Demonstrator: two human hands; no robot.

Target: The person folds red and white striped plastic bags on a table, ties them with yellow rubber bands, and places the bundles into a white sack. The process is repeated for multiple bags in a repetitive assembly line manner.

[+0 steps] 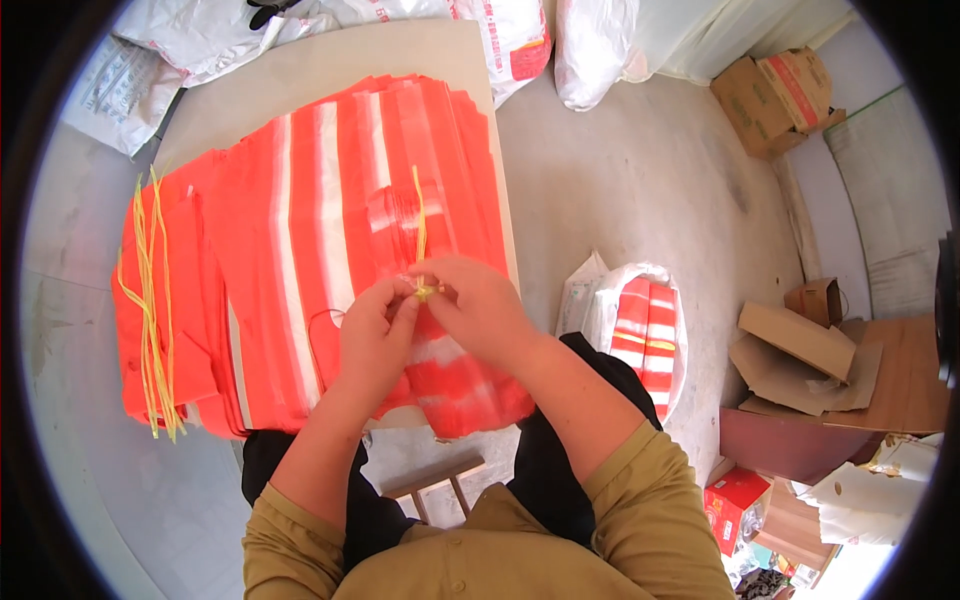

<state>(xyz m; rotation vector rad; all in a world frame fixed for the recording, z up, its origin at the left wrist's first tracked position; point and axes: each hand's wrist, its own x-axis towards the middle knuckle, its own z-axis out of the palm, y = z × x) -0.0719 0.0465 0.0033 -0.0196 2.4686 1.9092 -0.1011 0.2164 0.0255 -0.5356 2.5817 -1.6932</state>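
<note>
My left hand (pixel 375 325) and my right hand (pixel 480 305) meet over a bundle of red plastic bags with whitish stripes (pixel 465 400). Both hands are closed in a pinch on a yellow tie string (pixel 421 225), which is bunched between the fingertips. One end of the string runs away from me over the bundle. The bundle appears gathered narrow where the string crosses it, though my fingers hide part of that spot. Beneath it lies a broad pile of flat red-and-white bags (pixel 260 220). More loose yellow strings (pixel 152 330) lie across the pile's left end.
The pile rests on a pale tabletop (pixel 440 50). White woven sacks (pixel 215 40) stand beyond it. To my right, an open white sack (pixel 678 375) on the floor holds tied red bundles. Cardboard boxes (pixel 800 365) are stacked farther right, with another box (pixel 765 100) by the wall.
</note>
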